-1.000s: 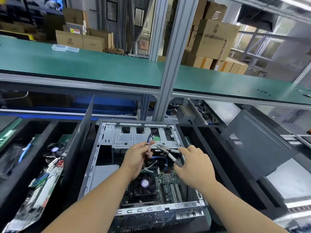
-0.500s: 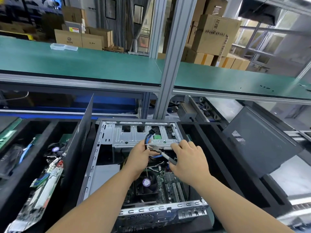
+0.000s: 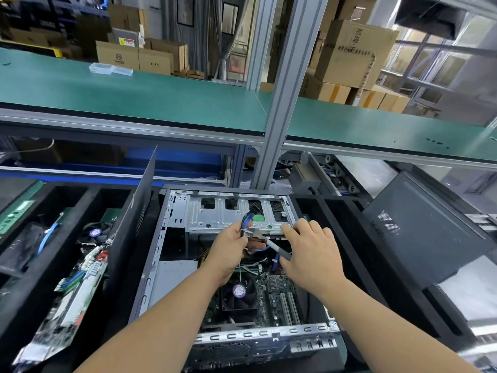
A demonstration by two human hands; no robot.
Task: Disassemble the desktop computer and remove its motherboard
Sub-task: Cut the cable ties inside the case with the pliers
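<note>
I see the open grey metal desktop computer case (image 3: 172, 238) lying on its side in a black foam tray (image 3: 336, 224), its side panel off. Inside, toward the near end of the case, sits the green motherboard (image 3: 277, 294), still mounted, with a black square cooler fan (image 3: 238, 292) carrying a round purple label and pale expansion slots beside it. At the far end of the case is the silver perforated drive cage (image 3: 215, 214). In front of that cage my left hand (image 3: 228, 251) pinches a bundle of blue cables (image 3: 246, 220), which loops up to a black connector against the cage. My right hand (image 3: 309, 254) is clenched round the dark handles of a pair of metal cutting pliers (image 3: 266, 239), whose tip meets the bundle right at my left fingertips; I cannot tell whether the blades have closed on it. Left of the case, another tray compartment holds loose circuit boards (image 3: 70, 292).
</note>
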